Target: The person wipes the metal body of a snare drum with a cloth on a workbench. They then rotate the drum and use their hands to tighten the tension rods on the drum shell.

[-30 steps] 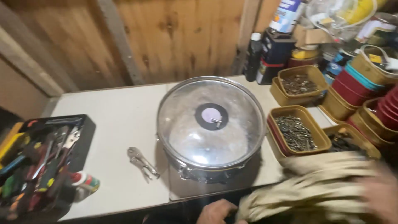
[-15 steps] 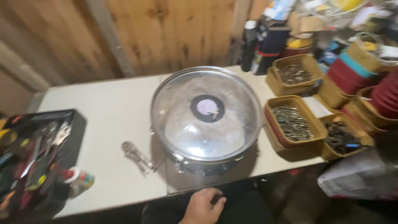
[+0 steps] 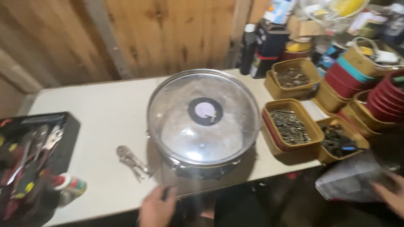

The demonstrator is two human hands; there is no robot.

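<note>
A large metal pot point(image 3: 202, 168) with a domed glass lid point(image 3: 204, 115) stands in the middle of the pale table point(image 3: 97, 113). My left hand point(image 3: 158, 208) is at the table's front edge just below the pot, blurred, and its fingers are hard to read. A pair of metal pliers point(image 3: 132, 160) lies just up and left of that hand. At the lower right, below the table, my right hand point(image 3: 391, 195) grips a crumpled grey cloth point(image 3: 351, 181).
An open black tool case point(image 3: 31, 155) full of hand tools sits at the left, with a small spray can point(image 3: 71, 187) beside it. Tan trays of screws point(image 3: 290, 126) and dark parts point(image 3: 338, 141), stacked red tubs point(image 3: 389, 98) and bottles point(image 3: 261, 46) crowd the right. Wooden wall behind.
The pale cloth went from in front of me down to the lower right with my right hand. My left hand slid left along the table's front edge. The view shifted slightly.
</note>
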